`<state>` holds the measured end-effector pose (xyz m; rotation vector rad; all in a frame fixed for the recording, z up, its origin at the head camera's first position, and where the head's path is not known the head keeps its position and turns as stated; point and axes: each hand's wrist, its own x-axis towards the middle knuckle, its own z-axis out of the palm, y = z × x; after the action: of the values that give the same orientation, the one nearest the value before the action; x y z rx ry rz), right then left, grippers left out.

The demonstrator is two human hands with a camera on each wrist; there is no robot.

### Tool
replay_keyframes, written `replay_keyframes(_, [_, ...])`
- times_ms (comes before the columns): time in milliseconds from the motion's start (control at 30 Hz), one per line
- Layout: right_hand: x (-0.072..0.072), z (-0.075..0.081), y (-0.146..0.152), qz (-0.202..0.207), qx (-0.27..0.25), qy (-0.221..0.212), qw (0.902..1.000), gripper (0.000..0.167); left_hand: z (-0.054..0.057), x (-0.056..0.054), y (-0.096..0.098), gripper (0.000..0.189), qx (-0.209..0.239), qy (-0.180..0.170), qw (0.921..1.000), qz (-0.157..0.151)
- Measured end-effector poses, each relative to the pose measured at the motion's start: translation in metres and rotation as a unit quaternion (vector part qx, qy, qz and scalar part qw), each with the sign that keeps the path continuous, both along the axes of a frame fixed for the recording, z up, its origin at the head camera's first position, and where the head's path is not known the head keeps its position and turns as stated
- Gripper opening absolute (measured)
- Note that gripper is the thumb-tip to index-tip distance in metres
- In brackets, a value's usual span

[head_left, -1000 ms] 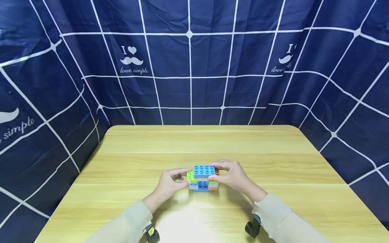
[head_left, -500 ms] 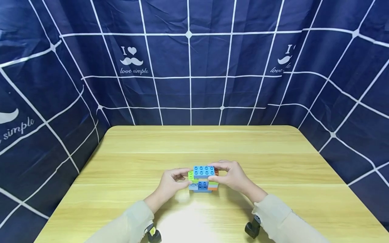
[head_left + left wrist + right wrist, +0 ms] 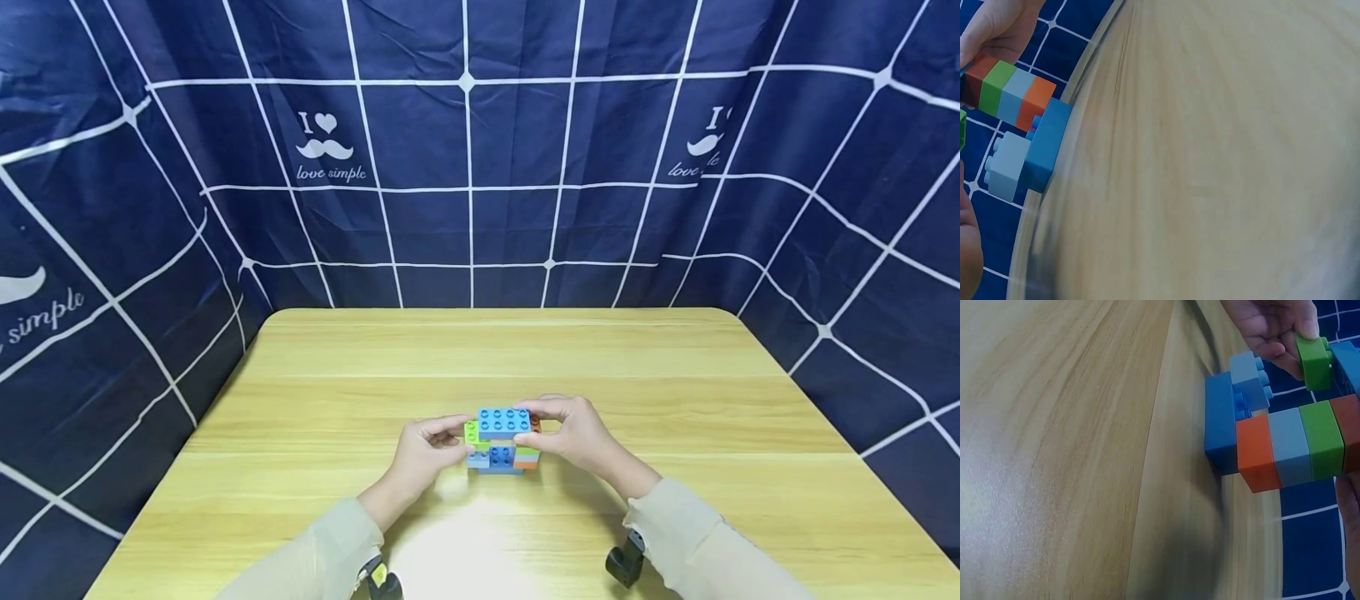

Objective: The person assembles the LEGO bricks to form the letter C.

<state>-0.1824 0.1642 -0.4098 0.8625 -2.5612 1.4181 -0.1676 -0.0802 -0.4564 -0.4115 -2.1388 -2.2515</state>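
Note:
A small toy-brick structure stands on the table. Its blue base brick (image 3: 1219,419) carries a light-blue brick (image 3: 1247,378) at the left. At the right rises a stack of orange (image 3: 1259,453), light-blue, green and brown bricks (image 3: 980,80). Across the top lies a long blue brick (image 3: 504,423). My right hand (image 3: 573,433) grips its right end, thumb in front and fingers behind. My left hand (image 3: 420,458) pinches a green brick (image 3: 1315,362) above the left light-blue brick, a gap between them. Its studs sit at the top brick's left end; whether they are joined I cannot tell.
The wooden table (image 3: 337,383) extends on every side of the structure, with a bright glare patch near its front. Dark blue curtains (image 3: 510,217) with white grid lines enclose the back and sides. Black devices (image 3: 624,562) hang at both wrists.
My left hand has shifted slightly to the right with the green brick, further under the top blue brick's left end. My right hand and the structure stay nearly still.

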Motion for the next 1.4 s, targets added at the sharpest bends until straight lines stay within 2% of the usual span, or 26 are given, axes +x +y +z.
replay_keyframes(200, [0.0000, 0.0006, 0.0001, 0.001, -0.005, 0.000, 1.0000, 0.036, -0.0026, 0.0014, 0.0018, 0.040, 0.023, -0.024, 0.9994, -0.003])
replay_keyframes(433, [0.0003, 0.0014, 0.0004, 0.002, -0.007, -0.002, 1.0000, 0.036, -0.0009, 0.0014, 0.0030, 0.041, 0.034, -0.019, 0.9992, 0.001])
replay_keyframes(633, [-0.0003, 0.0011, 0.0000, 0.006, -0.008, 0.010, 0.9999, 0.035, -0.0034, 0.0012, 0.0030, 0.040, 0.054, -0.039, 0.9978, 0.007])
replay_keyframes(800, [-0.0010, 0.0005, 0.0004, 0.006, -0.009, 0.005, 0.9999, 0.035, -0.0032, 0.0006, 0.0041, 0.038, 0.045, -0.033, 0.9983, 0.017])
replay_keyframes(1200, [0.0005, 0.0015, -0.0005, 0.007, -0.013, -0.008, 0.9999, 0.036, -0.0048, 0.0001, 0.0030, 0.041, 0.050, -0.019, 0.9985, -0.012])
replay_keyframes(1400, [0.0008, 0.0005, -0.0002, 0.003, -0.013, -0.014, 0.9998, 0.036, -0.0046, -0.0003, -0.0003, 0.041, 0.033, -0.017, 0.9990, -0.026])
